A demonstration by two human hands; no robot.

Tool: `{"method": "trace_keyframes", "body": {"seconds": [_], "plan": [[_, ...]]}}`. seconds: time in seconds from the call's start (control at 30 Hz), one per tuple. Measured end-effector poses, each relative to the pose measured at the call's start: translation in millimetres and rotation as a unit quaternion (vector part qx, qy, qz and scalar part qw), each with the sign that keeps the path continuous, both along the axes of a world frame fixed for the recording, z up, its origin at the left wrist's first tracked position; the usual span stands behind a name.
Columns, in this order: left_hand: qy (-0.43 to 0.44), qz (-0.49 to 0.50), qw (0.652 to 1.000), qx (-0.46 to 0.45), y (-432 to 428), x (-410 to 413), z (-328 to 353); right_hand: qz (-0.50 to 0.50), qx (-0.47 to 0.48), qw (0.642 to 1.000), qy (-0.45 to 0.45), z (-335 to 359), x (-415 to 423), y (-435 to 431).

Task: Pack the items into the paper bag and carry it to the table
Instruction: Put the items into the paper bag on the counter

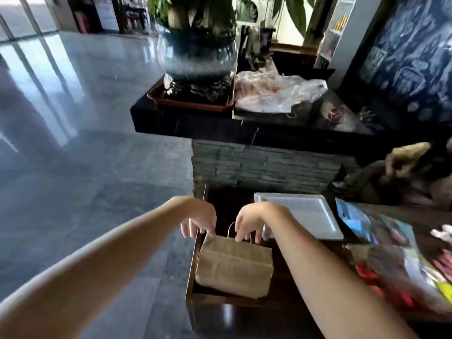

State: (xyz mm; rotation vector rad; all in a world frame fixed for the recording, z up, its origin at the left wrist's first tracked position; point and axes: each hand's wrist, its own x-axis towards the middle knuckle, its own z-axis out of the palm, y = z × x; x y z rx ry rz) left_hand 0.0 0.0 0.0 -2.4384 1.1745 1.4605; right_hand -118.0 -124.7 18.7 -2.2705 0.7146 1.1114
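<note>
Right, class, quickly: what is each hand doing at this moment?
Left hand: fingers curled down at the paper bag top edge; grip cannot be told.
Right hand: fingers pinching at the bag's handle; firm hold cannot be told.

Folded brown paper bag (234, 265) lies flat on dark wooden table (281, 311).

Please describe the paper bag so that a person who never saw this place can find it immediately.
On the dark wooden counter below the stone-faced ledge, near its left edge, both hands reach down to a brown paper bag. It is creased, with thin looped handles, unlike the flat white tray behind it.
</note>
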Motion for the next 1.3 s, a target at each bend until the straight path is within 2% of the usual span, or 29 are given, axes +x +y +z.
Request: {"method": "trace_keyframes", "body": {"seconds": [0.2, 0.3, 0.4, 0.47, 0.53, 0.6, 0.73, 0.83, 0.9, 1.0, 1.07, 1.1, 1.13, 1.2, 1.3], "plan": [[-0.131, -0.021, 0.987, -0.087, -3.3, -44.6, -68.7, -0.024, -0.087, 0.99, -0.113, -72.5, -38.1, 12.4], [-0.198, -0.015, 0.975, -0.102, -7.1, -51.9, -87.4, -0.013, -0.105, 0.984, -0.143, -104.2, -53.2, 13.8], [-0.265, 0.004, 0.953, -0.149, -13.0, -59.3, -104.5, 0.009, -0.154, 0.954, -0.259, -126.3, -70.0, 15.9], [-0.271, 0.025, 0.948, -0.168, -13.5, -62.7, -117.2, 0.004, -0.172, 0.925, -0.339, -141.0, -81.7, 16.3], [-0.275, 0.002, 0.95, -0.15, -11.6, -63.6, -129.8, -0.006, -0.171, 0.912, -0.373, -155.6, -94.1, 21.1], [-0.271, -0.009, 0.948, -0.166, -14.6, -60.0, -136.9, -0.019, -0.168, 0.908, -0.384, -167.8, -100.9, 20.6], [-0.257, 0.025, 0.931, -0.259, -19.5, -50.2, -132.1, -0.097, -0.145, 0.905, -0.387, -177.1, -103.5, 18.9], [-0.245, 0.014, 0.907, -0.341, -10.3, -48.9, -120.8, -0.176, -0.071, 0.904, -0.384, -165.5, -106.2, 19.2], [-0.254, -0.004, 0.87, -0.422, 0.4, -51.3, -108.3, -0.277, -0.03, 0.866, -0.415, -149.7, -112.9, 12.1], [-0.255, -0.041, 0.816, -0.517, 17.8, -52.8, -88.9, -0.441, -0.067, 0.768, -0.46, -114.0, -124.9, -9.3], [-0.254, -0.077, 0.795, -0.545, 26.6, -50.4, -76.0, -0.519, 0.009, 0.716, -0.467, -78.5, -126.4, -26.9], [-0.256, -0.096, 0.786, -0.554, 30.3, -48.9, -70.8, -0.518, 0.063, 0.713, -0.468, -60.0, -124.0, -35.2], [-0.256, -0.119, 0.779, -0.559, 34.0, -48.7, -66.5, -0.481, 0.109, 0.734, -0.467, -44.1, -119.8, -41.3], [-0.247, -0.169, 0.772, -0.561, 41.7, -51.5, -61.1, -0.362, 0.159, 0.808, -0.436, -24.7, -104.2, -42.4], [-0.198, -0.229, 0.771, -0.561, 50.2, -54.4, -55.3, -0.184, 0.13, 0.925, -0.305, -29.5, -66.8, -21.4]]}}
